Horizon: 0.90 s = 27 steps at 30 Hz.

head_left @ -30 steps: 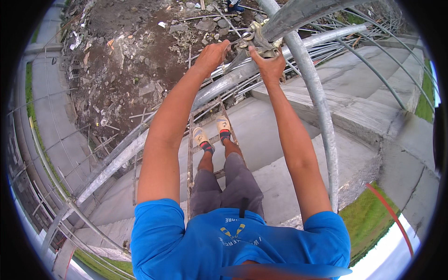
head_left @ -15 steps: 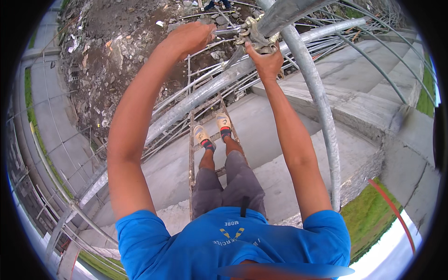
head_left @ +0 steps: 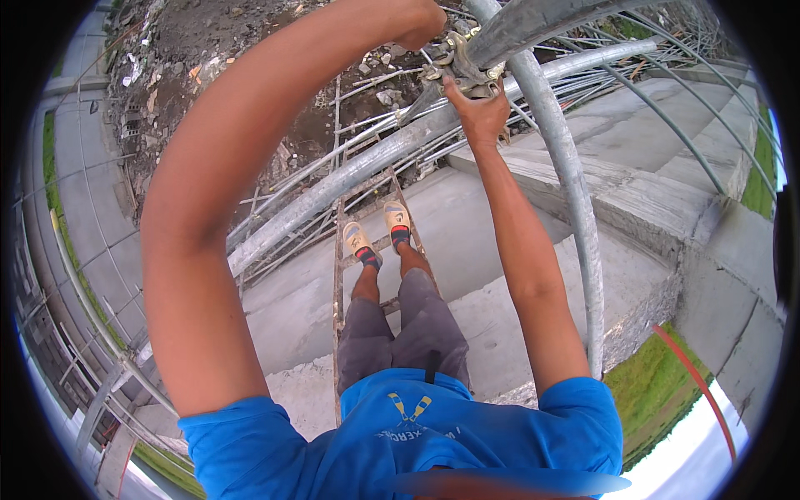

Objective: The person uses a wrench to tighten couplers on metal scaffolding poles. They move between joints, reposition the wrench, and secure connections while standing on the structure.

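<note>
At the top middle, a metal scaffold clamp [head_left: 468, 71] sits where several galvanized pipes cross. My right hand [head_left: 483, 117] is wrapped round its lower side, with the thumb up along the front. My left hand [head_left: 421, 23] is bent over beside the clamp, up and to its left. Its fingers look curled but are mostly hidden behind the hand, and what they hold does not show. A thick upper pipe [head_left: 542, 29] runs into the clamp from the right. Below it a long pipe [head_left: 350, 171] slopes down to the left.
My feet stand on a narrow ladder [head_left: 340, 275] over a concrete slab [head_left: 292, 308]. An upright curved pipe [head_left: 575, 183] passes right of my right arm. Loose rods and rubble [head_left: 200, 75] lie below. A concrete ledge [head_left: 617, 192] runs along the right.
My left hand has swung up and to the right, closer to the clamp, and its elbow has moved outward. My right hand stays on the clamp.
</note>
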Available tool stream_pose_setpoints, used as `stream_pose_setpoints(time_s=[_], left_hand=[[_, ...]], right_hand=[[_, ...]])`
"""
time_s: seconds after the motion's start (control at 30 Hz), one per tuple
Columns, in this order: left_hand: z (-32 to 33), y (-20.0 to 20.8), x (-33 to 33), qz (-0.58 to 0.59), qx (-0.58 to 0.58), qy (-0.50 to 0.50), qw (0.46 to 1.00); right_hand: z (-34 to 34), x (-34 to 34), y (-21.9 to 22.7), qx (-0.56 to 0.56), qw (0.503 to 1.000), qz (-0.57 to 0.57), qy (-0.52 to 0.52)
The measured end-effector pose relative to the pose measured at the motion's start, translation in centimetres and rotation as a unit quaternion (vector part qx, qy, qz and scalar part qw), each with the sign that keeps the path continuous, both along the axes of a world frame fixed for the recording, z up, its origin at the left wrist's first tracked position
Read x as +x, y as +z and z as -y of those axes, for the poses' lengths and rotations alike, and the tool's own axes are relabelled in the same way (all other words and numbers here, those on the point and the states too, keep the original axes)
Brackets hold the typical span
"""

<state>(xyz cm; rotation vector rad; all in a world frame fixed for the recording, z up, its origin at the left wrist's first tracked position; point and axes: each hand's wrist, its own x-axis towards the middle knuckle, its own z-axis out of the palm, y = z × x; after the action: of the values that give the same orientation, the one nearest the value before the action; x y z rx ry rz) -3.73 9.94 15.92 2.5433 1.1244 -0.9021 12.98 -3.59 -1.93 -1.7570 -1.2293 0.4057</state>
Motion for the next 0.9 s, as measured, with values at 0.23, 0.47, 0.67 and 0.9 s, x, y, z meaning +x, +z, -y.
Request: stream_pose_setpoints(time_s=[0.23, 0.47, 0.67, 0.9], left_hand=[[4.1, -6.4, -8.6, 0.303, 0.034, -0.003, 0.952], [8.5, -19.3, -4.5, 0.408, 0.067, 0.172, 0.894], [9.4, -20.5, -2.2, 0.391, 0.13, 0.295, 0.862], [8.4, -10.3, -7.4, 0.304, 0.07, 0.253, 0.916]], right_hand=[[0.1, -0.1, -0.4, -0.034, 0.998, 0.05, -0.022], [-0.2, 0.1, -0.5, -0.019, 1.0, 0.014, -0.008], [-0.1, 0.0, -0.3, -0.027, 1.0, -0.007, -0.005], [0.2, -0.3, 0.4, -0.055, 0.997, 0.035, -0.032]])
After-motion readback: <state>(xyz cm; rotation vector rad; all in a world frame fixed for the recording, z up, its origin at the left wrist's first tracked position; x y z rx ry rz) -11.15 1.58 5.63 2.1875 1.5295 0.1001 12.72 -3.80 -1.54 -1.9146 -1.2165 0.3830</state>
